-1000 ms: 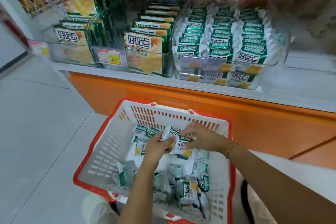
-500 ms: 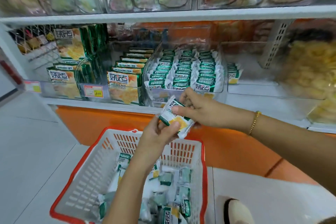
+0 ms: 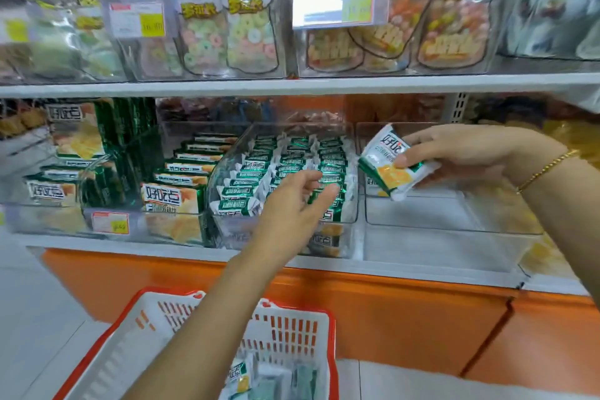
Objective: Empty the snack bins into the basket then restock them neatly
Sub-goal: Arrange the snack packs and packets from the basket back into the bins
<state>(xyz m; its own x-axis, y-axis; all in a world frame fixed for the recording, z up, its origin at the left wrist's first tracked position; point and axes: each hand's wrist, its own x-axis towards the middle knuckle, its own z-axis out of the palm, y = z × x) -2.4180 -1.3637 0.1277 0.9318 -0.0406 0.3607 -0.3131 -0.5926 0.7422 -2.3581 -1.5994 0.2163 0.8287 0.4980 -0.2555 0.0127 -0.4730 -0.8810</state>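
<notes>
Right hand [image 3: 470, 153] pinches a white-and-green foil snack packet [image 3: 389, 166] above the near-empty clear plastic bin [image 3: 438, 214], print facing me (tidy restocking, I'd guess). Left hand [image 3: 292, 204] hovers slack, empty.

Clear snack bins [image 3: 438, 213] stand on white shelf [image 3: 422, 269].

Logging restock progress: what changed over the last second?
Both hands rose out of the basket. The right hand carried the packets rightward to the nearly empty bin; the left hand let go and hovers open. Rows in the filled bin stayed unchanged.
</notes>
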